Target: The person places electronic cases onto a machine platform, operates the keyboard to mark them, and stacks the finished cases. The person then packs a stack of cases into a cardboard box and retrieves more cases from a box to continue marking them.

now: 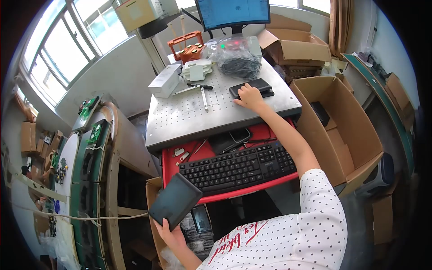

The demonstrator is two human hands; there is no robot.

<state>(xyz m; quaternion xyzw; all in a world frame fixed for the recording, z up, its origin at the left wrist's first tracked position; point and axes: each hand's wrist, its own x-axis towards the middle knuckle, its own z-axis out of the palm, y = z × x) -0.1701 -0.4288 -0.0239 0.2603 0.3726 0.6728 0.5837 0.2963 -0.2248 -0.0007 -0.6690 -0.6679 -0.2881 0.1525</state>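
My left hand (171,235) grips one corner of a black flat rectangular device (175,201), its thumb lying on the dark face. The device is tilted above an open cardboard box with bagged items and another dark device (201,219). My right hand (249,96) reaches onto the perforated metal tabletop (180,119). Its fingers curl over the left end of a black flat device (260,84), which lies at an angle on another dark one (268,94). The fingertips are partly hidden, so the exact grip is unclear.
A black keyboard (238,166) sits in a red drawer (243,191) under the tabletop. Behind my right hand are a plastic bag of dark items (238,63), a white box (165,81) and a caliper (204,96). A large open carton (360,121) stands at the right.
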